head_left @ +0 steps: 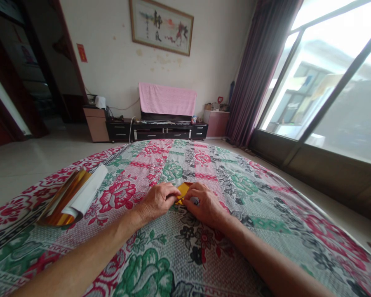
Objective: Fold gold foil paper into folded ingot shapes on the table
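A small folded piece of shiny gold paper (183,190) lies on the flowered tablecloth (148,268) in front of me, between my two hands. My left hand (160,199) pinches its left edge with thumb and fingers. From the other side my right hand (204,203) has its fingers closed on the right part, which they partly cover. Folds show at the near edge of the paper, but their exact shape is hidden by the fingertips.
Loosely rolled gold and white paper sheets (76,196) lie on the cloth to the left. Beyond the round table stands a low black cabinet (160,134) under a pink cloth (168,99). A window (324,95) and purple curtain (256,62) are at the right.
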`<state>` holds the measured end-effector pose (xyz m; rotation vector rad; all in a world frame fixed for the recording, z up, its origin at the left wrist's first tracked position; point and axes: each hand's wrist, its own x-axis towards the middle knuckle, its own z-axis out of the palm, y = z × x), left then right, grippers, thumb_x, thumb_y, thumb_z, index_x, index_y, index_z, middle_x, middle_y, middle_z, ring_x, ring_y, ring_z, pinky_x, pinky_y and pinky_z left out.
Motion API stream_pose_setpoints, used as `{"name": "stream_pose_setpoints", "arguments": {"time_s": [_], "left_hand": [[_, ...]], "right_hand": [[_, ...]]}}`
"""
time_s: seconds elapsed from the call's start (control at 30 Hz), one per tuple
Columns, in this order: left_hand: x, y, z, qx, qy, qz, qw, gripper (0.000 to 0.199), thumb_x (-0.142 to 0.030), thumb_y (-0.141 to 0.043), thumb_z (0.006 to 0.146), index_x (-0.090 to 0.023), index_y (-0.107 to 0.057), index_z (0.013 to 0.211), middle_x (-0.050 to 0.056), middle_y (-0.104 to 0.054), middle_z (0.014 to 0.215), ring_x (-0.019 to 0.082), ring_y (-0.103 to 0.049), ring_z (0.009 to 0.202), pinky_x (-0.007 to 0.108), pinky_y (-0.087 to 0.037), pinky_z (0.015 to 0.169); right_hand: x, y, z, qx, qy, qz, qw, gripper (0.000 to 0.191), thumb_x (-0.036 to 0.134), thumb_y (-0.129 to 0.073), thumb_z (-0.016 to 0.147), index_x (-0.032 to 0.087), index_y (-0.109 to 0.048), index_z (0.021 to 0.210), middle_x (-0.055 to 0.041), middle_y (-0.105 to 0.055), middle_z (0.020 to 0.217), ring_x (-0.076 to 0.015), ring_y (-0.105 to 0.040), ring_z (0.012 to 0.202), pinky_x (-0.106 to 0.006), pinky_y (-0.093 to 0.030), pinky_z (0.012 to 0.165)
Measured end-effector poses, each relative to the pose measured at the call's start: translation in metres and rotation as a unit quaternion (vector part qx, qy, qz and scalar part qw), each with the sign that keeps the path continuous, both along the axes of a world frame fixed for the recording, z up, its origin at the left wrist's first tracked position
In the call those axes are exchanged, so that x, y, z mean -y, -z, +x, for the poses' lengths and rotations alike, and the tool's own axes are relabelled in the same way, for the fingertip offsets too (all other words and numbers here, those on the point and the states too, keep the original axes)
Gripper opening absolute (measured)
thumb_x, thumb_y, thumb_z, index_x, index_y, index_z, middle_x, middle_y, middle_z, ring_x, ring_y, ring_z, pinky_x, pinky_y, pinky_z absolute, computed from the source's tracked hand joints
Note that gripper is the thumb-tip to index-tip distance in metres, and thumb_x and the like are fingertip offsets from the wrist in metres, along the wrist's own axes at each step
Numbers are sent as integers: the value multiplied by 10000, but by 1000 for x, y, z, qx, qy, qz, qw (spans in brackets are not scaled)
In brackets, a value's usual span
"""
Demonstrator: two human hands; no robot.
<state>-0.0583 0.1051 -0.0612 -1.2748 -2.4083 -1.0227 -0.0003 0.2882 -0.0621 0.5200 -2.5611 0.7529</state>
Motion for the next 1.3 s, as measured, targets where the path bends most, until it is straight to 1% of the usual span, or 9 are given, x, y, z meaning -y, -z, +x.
{"name": "stream_pose_setpoints", "arguments": {"time_s": [0.17,0.4,0.63,0.73,0.87,1.07,1.3], "left_hand": [[-1,1,-1,-24,26,-2,999,213,-103,-505,776,-190,-698,750,11,-670,794,126,-584,771,267,-466,754],[-1,0,2,-60,31,-9,998,215,-95,-508,788,-186,-700,756,22,-655,813,133,-575,793,281,-471,750],[2,-1,5,-116,46,-72,990,208,-103,-490,795,-173,-685,807,42,-634,844,159,-553,822,303,-464,768],[2,-2,6,-116,45,-76,989,210,-86,-495,782,-176,-684,802,39,-632,848,158,-555,831,294,-466,775],[0,-2,8,-109,37,-57,992,201,-81,-508,767,-171,-688,756,40,-633,822,155,-560,818,289,-464,788],[-3,-1,9,-101,16,-48,994,188,-119,-513,798,-167,-655,682,36,-619,758,153,-560,784,298,-466,767],[-3,1,8,-109,25,-57,992,164,-143,-529,812,-165,-653,706,36,-611,775,152,-547,800,296,-455,760]], "right_hand": [[2,-2,2,-1,12,10,1000,57,229,-621,762,185,-644,735,-59,-600,893,-182,-547,891,-348,-425,802],[3,0,2,-11,16,12,1000,46,223,-625,752,182,-629,733,-49,-582,860,-169,-543,842,-335,-425,770],[4,0,2,-14,19,17,1000,32,207,-626,742,178,-629,755,-60,-582,898,-175,-541,860,-342,-423,786],[4,0,2,-9,18,18,1000,35,206,-629,741,175,-632,757,-61,-581,898,-177,-541,869,-343,-423,792],[4,1,1,-10,20,11,1000,36,205,-635,736,175,-637,755,-56,-580,883,-173,-541,853,-344,-425,790],[4,2,0,-16,20,10,1000,40,213,-647,732,179,-634,748,-55,-577,872,-179,-545,860,-345,-431,789],[3,2,0,-17,15,4,1000,59,239,-631,757,180,-635,758,-64,-578,895,-187,-545,890,-355,-428,804]]}}
